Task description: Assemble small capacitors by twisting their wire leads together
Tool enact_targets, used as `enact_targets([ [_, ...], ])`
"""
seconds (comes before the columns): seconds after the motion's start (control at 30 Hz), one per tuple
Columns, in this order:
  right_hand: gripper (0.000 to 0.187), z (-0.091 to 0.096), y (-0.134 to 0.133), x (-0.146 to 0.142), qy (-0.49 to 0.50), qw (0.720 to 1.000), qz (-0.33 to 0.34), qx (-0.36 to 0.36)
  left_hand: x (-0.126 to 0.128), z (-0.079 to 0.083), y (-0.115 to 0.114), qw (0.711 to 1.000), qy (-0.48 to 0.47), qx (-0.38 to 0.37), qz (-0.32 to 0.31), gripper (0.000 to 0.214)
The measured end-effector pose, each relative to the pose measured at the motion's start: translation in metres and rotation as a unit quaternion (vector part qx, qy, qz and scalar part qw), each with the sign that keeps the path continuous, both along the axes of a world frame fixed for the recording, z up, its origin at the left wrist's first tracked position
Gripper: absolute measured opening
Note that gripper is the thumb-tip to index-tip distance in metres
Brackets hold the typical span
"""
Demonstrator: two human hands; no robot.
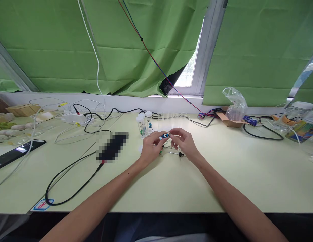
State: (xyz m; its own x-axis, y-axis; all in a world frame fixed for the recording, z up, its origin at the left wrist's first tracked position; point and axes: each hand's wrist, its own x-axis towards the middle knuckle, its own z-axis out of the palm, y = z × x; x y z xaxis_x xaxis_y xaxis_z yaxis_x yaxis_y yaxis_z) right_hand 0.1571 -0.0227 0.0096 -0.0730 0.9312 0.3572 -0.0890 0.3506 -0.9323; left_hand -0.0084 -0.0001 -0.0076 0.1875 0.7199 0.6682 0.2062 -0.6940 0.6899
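Note:
My left hand pinches a small blue-and-black piece with a pale spot, too small to name exactly. At its right end, the closed fingertips of my right hand also grip the piece. Below the hands lie thin metal rods and a small black round part. Some green bits show partly beneath my left fingers. Just beyond my left hand stand clear vials with white caps, holding blue and green small parts. Behind my fingers is a clear rack-like holder, partly hidden.
To the left, a pixelated dark device sits on a black cable. Farther left are a black phone-like slab and a white power strip. A cardboard box with a plastic bag and clear jars stand at right.

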Motion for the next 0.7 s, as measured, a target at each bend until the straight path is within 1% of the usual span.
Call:
enact_targets([
  [0.13,0.036,-0.0013,0.0003,0.0005,-0.002,1.000,0.003,-0.003,0.0002,-0.0003,-0.0002,1.000,0.004,0.002,-0.004,0.021],
  [0.33,0.038,-0.0029,0.0020,-0.0006,-0.013,1.000,-0.007,-0.009,0.0011,0.0019,-0.0026,0.999,0.037,0.028,-0.014,0.019],
  [0.47,0.039,-0.0034,0.0025,-0.0003,-0.009,1.000,0.008,-0.025,0.0010,0.0022,-0.0031,0.997,0.054,0.044,-0.017,0.019],
  [0.7,0.037,-0.0034,0.0014,-0.0001,-0.023,0.999,0.003,-0.033,0.0009,-0.0004,-0.0027,0.997,0.064,0.046,-0.024,0.020],
])
